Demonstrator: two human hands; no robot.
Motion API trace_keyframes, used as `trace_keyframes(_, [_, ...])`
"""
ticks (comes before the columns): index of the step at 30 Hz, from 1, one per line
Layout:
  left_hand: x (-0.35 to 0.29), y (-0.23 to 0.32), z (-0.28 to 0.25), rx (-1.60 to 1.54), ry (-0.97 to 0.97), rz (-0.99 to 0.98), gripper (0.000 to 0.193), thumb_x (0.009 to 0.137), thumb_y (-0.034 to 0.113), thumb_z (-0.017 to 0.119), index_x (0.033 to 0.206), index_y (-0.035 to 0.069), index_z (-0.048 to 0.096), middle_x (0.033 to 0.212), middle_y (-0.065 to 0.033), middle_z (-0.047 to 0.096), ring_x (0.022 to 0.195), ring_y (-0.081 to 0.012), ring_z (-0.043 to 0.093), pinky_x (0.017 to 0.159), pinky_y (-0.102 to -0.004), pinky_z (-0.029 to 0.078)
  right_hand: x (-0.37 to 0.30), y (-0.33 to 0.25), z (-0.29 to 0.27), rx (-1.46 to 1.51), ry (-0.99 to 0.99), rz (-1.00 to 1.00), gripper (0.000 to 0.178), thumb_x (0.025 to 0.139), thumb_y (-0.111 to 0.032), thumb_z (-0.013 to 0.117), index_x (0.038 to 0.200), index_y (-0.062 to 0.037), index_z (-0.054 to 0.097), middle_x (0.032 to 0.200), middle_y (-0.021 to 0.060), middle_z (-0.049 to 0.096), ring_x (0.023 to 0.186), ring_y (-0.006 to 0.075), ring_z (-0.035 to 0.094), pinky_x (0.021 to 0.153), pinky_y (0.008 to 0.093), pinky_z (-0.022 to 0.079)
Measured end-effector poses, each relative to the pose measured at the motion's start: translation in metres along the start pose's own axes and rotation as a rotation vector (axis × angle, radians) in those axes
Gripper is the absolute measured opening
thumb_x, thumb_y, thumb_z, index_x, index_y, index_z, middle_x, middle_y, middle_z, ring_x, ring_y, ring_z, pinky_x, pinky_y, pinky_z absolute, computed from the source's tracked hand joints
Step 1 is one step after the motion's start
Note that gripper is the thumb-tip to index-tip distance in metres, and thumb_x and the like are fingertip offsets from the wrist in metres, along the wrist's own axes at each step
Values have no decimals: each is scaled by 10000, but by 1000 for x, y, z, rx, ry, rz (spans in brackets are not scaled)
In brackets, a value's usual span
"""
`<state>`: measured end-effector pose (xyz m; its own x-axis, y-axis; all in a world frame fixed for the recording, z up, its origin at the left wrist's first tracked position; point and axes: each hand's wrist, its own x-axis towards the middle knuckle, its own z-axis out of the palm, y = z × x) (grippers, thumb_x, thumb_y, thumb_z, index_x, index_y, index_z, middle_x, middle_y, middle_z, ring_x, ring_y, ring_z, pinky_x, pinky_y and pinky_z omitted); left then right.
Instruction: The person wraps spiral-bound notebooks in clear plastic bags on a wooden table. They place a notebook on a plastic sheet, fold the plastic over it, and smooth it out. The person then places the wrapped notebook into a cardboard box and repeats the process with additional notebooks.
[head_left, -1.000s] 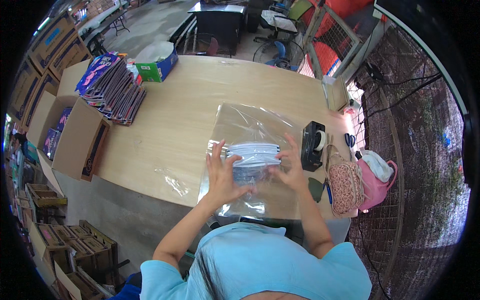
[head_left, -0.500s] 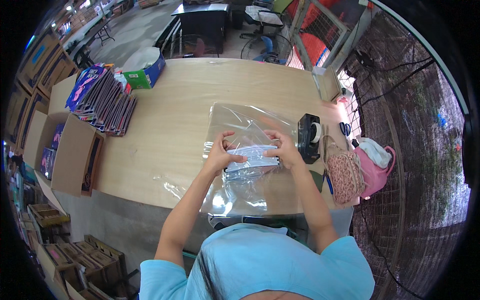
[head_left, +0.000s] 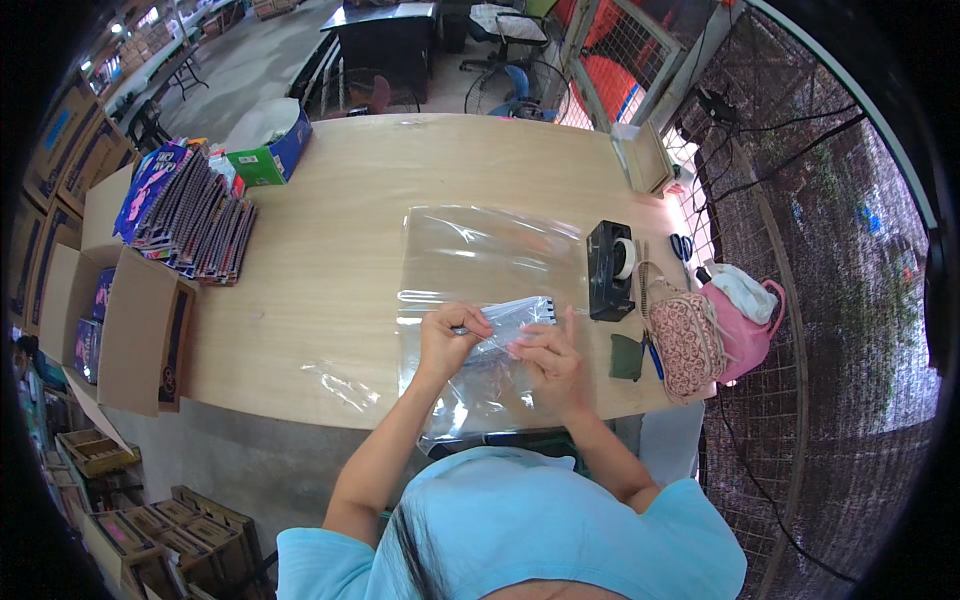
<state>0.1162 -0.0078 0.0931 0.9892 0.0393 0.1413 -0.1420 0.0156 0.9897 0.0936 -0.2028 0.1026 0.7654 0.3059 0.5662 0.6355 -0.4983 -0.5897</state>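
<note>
1. You've the pad over the film, left of the dispenser; part-done, I'd judge, the film's far end lying flat.
2. Left hand curls at the pad, grip unclear; right hand, fingers parted.

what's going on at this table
A person in a light blue top is handling a white bundle over clear plastic lying on a wooden table. The left hand has its grip curled in at the bundle's left end; the right hand is at its lower right, fingers partly spread, and whether it pinches anything is hard to tell. A black tape dispenser stands to the right, untouched; a stack of spiral-bound books and an open carton are to the left.
</note>
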Motion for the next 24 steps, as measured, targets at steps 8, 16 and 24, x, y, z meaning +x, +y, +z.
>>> trace_keyframes(8, [23,21,-37,-140,-375,-193,379,651,14,748,1019,77,681,1228,-148,535,1172,-230,499,952,-349,425,-29,31,18,-238,62,-298,311,718,-103,712,1021,-172,724,1004,-25,622,1089,141,579,1130,567,66])
trace_keyframes(16, [39,56,-8,972,-672,122,690,610,268,766,1223,45,542,1039,-177,589,895,-348,608,780,-403,506,-18,53,-16,-318,170,-299,390,729,-177,712,1116,-155,665,1175,108,521,1074,237,530,985,511,350])
trace_keyframes(24, [36,62,4,1017,-622,126,655,603,269,738,1178,17,551,1027,-139,584,898,-328,613,768,-419,511,-15,253,-100,346,300,1196,309,766,-243,766,825,49,685,790,103,681,775,187,609,747,318,439])
